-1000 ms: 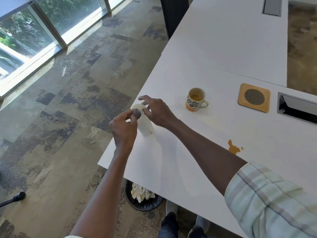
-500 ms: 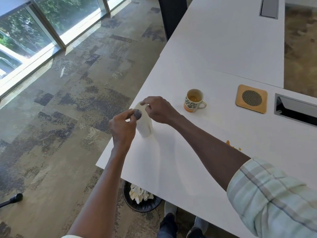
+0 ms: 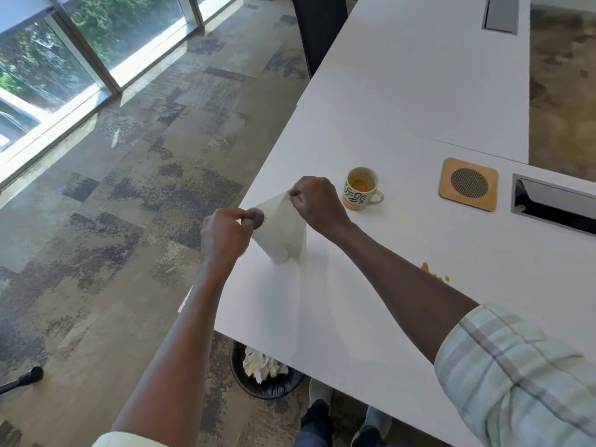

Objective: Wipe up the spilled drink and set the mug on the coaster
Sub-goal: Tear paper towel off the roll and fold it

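Observation:
A white paper towel roll (image 3: 283, 237) stands near the left edge of the white table (image 3: 403, 101). My left hand (image 3: 225, 233) grips the top of the roll at its dark core. My right hand (image 3: 317, 203) pinches a sheet that is pulled out from the roll. To the right, a cream mug (image 3: 360, 188) with dark lettering and an orange base holds some orange drink. A square wooden coaster (image 3: 469, 183) with a round mesh centre lies further right. The orange spill (image 3: 435, 272) shows on the table just past my right forearm, partly hidden by it.
A metal cable hatch (image 3: 553, 204) is set into the table right of the coaster, and another (image 3: 501, 12) lies at the far end. A black bin (image 3: 266, 375) with crumpled paper stands under the table edge. A dark chair (image 3: 322, 30) stands at the far left side.
My right hand has closed on the sheet's edge and drawn it out from the roll toward the right. My left hand stays on the roll's top. The view shifted slightly.

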